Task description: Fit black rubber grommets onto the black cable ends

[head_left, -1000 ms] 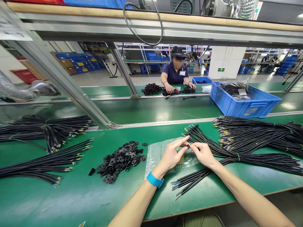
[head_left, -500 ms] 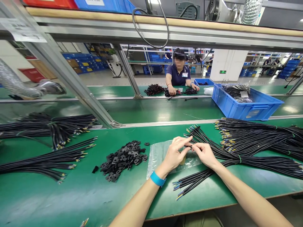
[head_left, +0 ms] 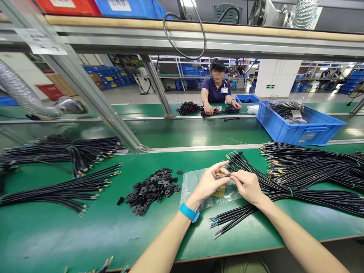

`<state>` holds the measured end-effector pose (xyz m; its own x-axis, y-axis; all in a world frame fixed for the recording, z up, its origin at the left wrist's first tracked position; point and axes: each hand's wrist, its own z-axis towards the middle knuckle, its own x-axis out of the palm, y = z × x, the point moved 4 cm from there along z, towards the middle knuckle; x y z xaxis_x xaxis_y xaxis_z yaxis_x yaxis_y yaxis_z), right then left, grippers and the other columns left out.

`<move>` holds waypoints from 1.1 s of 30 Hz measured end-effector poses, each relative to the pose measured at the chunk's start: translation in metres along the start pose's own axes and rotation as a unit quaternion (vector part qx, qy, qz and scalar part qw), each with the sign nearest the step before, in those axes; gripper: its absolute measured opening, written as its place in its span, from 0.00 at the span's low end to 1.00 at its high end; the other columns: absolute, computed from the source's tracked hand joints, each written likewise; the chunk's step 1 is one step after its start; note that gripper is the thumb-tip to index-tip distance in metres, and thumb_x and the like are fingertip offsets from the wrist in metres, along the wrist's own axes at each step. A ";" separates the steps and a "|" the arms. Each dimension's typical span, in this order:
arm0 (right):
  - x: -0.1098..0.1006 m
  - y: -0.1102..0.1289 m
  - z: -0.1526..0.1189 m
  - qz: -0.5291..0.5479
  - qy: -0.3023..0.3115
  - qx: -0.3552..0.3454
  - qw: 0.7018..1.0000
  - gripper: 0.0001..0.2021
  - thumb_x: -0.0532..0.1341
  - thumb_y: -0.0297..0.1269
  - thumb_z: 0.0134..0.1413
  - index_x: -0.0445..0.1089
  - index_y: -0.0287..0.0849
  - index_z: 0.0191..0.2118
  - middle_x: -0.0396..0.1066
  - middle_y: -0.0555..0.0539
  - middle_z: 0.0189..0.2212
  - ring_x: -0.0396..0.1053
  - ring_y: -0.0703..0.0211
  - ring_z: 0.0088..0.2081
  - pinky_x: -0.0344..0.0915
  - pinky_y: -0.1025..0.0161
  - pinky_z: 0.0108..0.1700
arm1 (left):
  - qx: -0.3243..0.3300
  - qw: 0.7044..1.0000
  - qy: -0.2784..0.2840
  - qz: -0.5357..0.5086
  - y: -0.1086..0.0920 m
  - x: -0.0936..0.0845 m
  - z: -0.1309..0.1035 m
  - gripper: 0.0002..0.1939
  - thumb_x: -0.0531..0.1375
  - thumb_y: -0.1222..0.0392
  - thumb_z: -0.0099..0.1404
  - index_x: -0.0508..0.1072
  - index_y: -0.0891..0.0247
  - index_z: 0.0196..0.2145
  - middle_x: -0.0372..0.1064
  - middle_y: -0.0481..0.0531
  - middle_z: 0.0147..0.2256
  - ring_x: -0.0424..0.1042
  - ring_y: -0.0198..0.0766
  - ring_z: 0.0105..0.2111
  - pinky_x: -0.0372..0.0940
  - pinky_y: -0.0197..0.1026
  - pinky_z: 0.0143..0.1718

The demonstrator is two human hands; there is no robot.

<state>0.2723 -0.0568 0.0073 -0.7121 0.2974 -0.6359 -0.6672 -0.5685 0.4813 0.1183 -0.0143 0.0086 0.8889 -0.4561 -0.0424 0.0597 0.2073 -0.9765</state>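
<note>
My left hand [head_left: 214,182] pinches at the stripped end of a black cable, its thumb and a fingertip close together and its index finger stretched out. Thin wires [head_left: 222,175] with a yellow tint show between those fingers. Close against it, my right hand [head_left: 248,185] is closed on the same cable, gripping near a small dark part at the fingertips that is too small to name. Below both hands lies a clear plastic bag [head_left: 189,185] with a yellowish-brown piece [head_left: 219,191] on or in it. A fanned cable bundle [head_left: 256,172] lies just behind my right hand.
Left of the bag is a heap of small black flat pieces with holes [head_left: 152,189]. Cable bundles lie at left [head_left: 62,189] and right [head_left: 307,163]. A blue bin [head_left: 307,129] stands behind. A metal post [head_left: 113,117] slants at left; a co-worker [head_left: 217,89] sits opposite.
My left fingers have opened slightly around the cable end, so its wires show. My right hand has rolled over, knuckles up. The brown piece is more visible, and the view has shifted a little.
</note>
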 end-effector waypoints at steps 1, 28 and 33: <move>0.001 -0.001 0.000 0.027 0.005 0.017 0.999 0.16 0.53 0.38 0.65 0.76 0.40 0.34 0.71 0.46 0.25 0.66 0.60 0.27 0.59 0.64 0.32 | 0.020 0.999 0.002 0.026 -0.002 0.001 -0.001 0.31 0.67 0.61 0.56 0.67 0.63 0.57 0.73 0.52 0.35 0.72 0.38 0.37 0.66 0.42 0.44; -0.002 -0.018 0.002 -0.170 0.108 0.077 0.977 0.06 0.66 0.38 0.55 0.71 0.43 0.36 0.70 0.49 0.31 0.70 0.58 0.33 0.61 0.64 0.34 | -0.210 0.673 -0.150 0.694 0.009 -0.133 -0.004 0.15 0.51 0.60 0.65 0.76 0.64 0.39 0.74 0.61 0.40 0.73 0.50 0.41 0.63 0.45 0.39; 0.001 0.001 -0.007 -0.120 0.135 -0.023 0.983 0.07 0.62 0.42 0.59 0.70 0.44 0.37 0.70 0.48 0.31 0.70 0.56 0.34 0.63 0.63 0.35 | -0.189 0.697 -0.148 0.676 -0.006 -0.109 -0.006 0.17 0.47 0.66 0.67 0.76 0.71 0.38 0.72 0.67 0.39 0.73 0.52 0.41 0.64 0.47 0.39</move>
<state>0.2722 -0.0621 0.0033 -0.4472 0.2166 -0.8678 -0.7941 -0.5427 0.2737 0.0184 0.0287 0.0180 0.0759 0.1451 -0.9865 -0.9971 0.0055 -0.0759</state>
